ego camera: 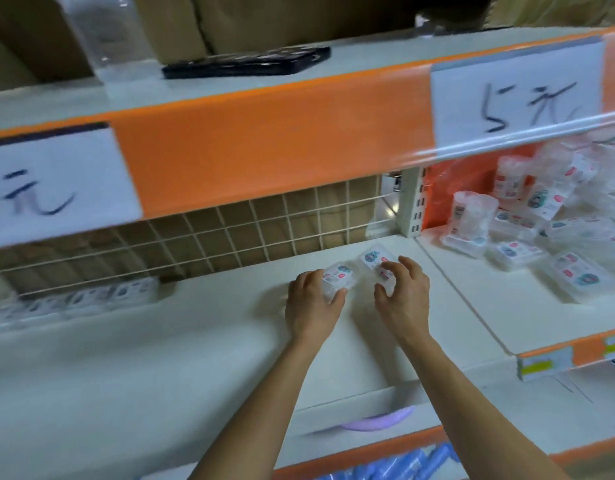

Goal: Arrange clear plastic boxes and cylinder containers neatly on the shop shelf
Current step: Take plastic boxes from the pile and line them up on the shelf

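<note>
Left hand [314, 301]: fingers curled round a clear plastic box [338, 276], label up, long axis roughly along the shelf [195, 341] back edge.
Right hand [404, 294]: fingertips pinch a second clear box [374, 262], long axis slanting back-to-front.
Place: boxes just beside each other, near the back edge.

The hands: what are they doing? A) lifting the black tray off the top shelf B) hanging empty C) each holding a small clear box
C: the left hand grips the left box and the right hand grips the right box, above the white shelf.
</note>
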